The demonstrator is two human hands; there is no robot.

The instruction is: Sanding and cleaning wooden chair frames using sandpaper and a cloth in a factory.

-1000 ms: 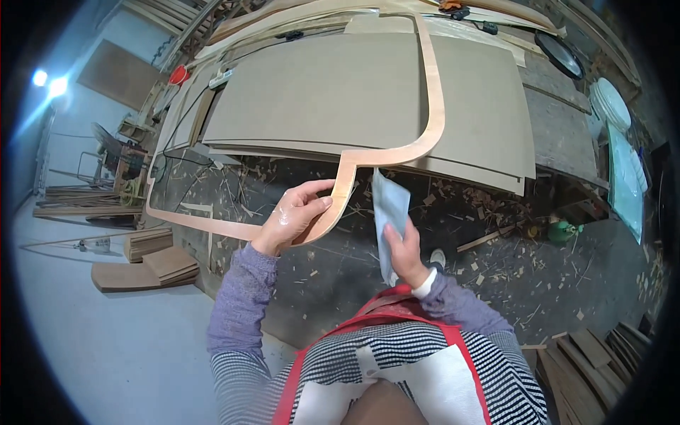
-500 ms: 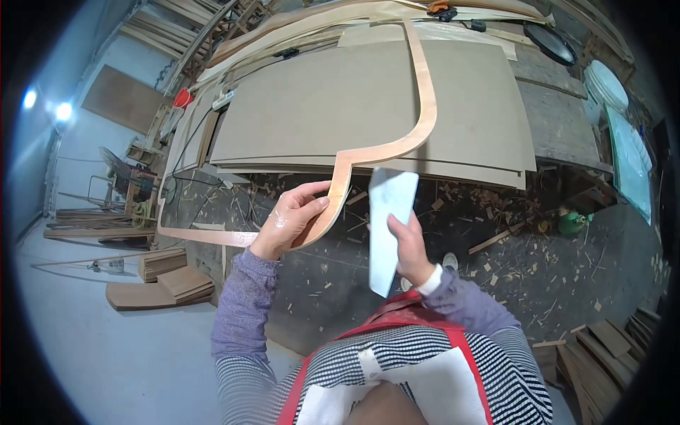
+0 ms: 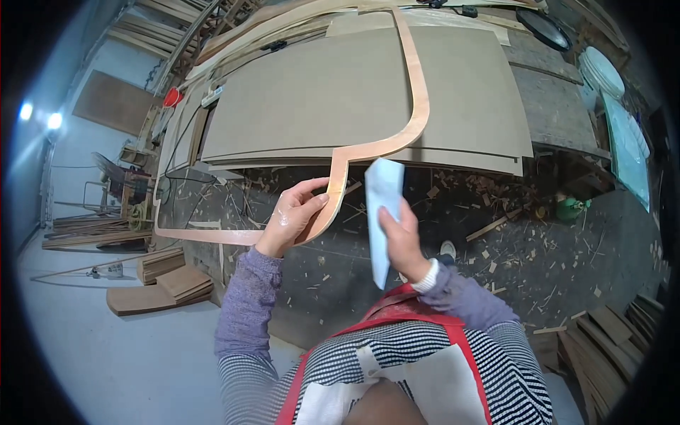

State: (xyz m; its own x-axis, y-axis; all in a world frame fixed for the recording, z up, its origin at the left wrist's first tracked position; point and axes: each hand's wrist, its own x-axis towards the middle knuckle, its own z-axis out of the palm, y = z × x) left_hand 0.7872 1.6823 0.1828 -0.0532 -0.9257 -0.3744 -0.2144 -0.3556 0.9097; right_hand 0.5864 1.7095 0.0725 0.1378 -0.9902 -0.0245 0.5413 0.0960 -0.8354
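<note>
Wooden curved frame strip (image 3: 368, 152) is pinched in the left hand (image 3: 292, 221) over stacked fibreboard sheets (image 3: 333, 92); the right hand (image 3: 404, 244) clasps a pale-blue sanding sheet (image 3: 382, 212) just beside it, above the chip-littered floor (image 3: 496, 234).

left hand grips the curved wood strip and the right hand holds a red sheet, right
Not quite: the sheet in the right hand is pale blue, not red, as the head view shows. The left hand does grip the curved wood strip.

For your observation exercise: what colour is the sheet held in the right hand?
Pale blue sheet, in the right hand; head view.
</note>
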